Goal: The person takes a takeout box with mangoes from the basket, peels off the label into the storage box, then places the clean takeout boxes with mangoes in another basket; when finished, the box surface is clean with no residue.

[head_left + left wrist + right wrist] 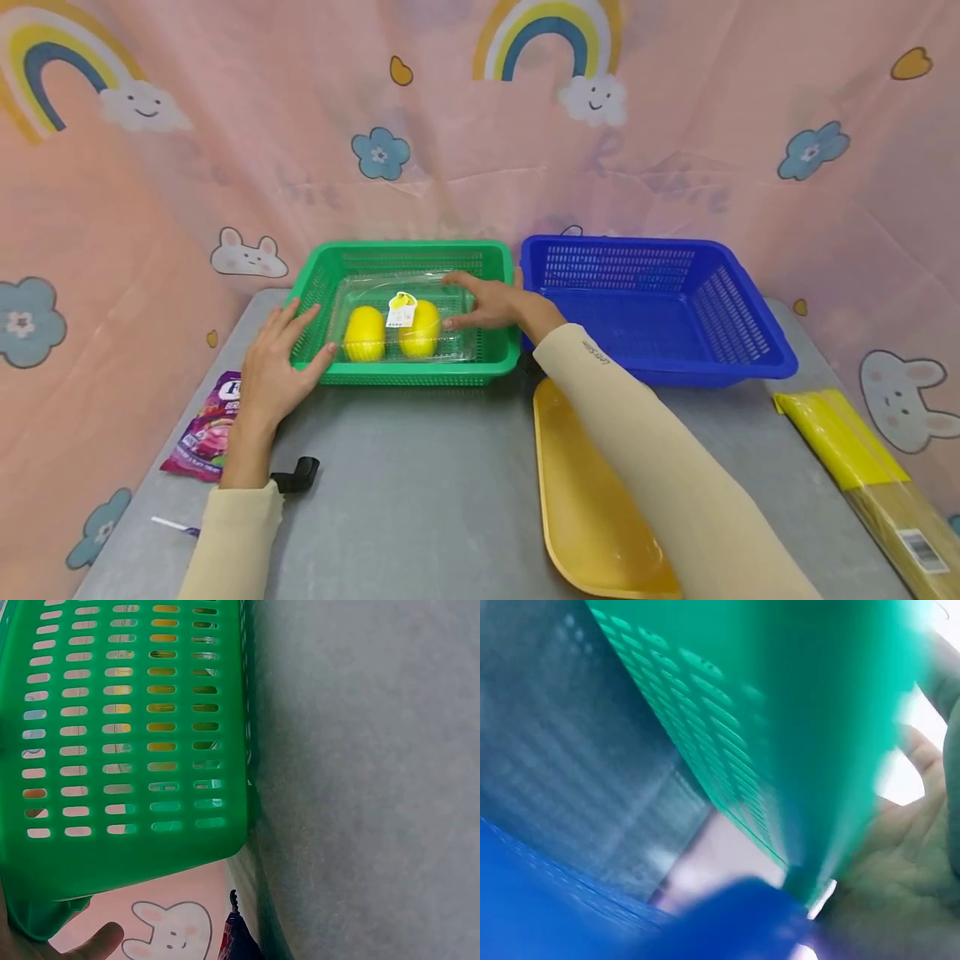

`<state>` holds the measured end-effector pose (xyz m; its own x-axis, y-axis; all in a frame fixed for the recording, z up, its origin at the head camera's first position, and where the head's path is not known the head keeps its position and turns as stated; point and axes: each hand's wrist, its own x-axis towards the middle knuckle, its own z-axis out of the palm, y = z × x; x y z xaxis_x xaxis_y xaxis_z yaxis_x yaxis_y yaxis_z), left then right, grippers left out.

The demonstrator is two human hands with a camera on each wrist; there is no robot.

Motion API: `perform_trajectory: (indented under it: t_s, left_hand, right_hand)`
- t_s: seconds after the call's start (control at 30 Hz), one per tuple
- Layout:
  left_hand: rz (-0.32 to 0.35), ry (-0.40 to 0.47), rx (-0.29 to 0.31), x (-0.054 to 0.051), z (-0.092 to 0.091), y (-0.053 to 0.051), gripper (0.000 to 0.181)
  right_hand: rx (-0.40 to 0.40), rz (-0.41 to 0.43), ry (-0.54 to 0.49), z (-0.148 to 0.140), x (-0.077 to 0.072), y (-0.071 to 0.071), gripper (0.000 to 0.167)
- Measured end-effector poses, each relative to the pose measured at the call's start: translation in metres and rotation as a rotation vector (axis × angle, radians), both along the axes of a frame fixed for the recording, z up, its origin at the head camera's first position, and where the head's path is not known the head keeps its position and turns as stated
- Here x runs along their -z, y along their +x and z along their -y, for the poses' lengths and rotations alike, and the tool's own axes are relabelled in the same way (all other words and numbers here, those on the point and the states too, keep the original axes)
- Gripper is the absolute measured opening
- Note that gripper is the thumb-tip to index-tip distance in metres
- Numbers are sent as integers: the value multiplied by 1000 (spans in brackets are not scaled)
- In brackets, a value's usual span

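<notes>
A clear plastic box (457, 346) lies inside the green basket (420, 369). It holds two yellow fruits that look like lemons (365, 333), and a white label (401, 311) is on its lid. My right hand (489, 304) reaches over the basket's right side, fingers spread at the right end of the box; firm contact cannot be made out. Spread fingers of my left hand (279, 367) lie at the basket's left rim, with the thumb near its front left corner. The left wrist view shows the slotted basket side (135, 735) close up; the right wrist view is blurred.
On the right stands a blue basket (622, 333). A yellow tray (592, 508) lies partly under my right forearm. A purple snack packet (206, 433) and a thin white stick (172, 524) are at left; a yellow-topped long packet (855, 450) lies along the right edge.
</notes>
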<state>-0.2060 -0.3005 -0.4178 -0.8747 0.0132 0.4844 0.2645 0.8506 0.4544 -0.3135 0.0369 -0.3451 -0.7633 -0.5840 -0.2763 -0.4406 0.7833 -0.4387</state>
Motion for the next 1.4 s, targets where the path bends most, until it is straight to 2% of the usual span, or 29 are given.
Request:
perform_trajectory:
  t_s: [0.3,0.73,1.0,1.27,1.4]
  left_hand:
    - [-6,4,1,1,-1,0,62]
    - [-16,10,1,1,0,-1,62]
    - [-13,7,1,-1,0,1,62]
    - [-14,6,5,0,0,1,63]
    - [-21,6,8,0,0,0,63]
  right_hand:
    - [12,-30,-60,-2,7,1,65]
    - [116,-75,-339,-6,16,-1,62]
    - [156,-27,-516,-14,11,-1,61]
    - [210,-23,-600,-19,9,3,58]
    - [245,-31,-643,-22,2,7,57]
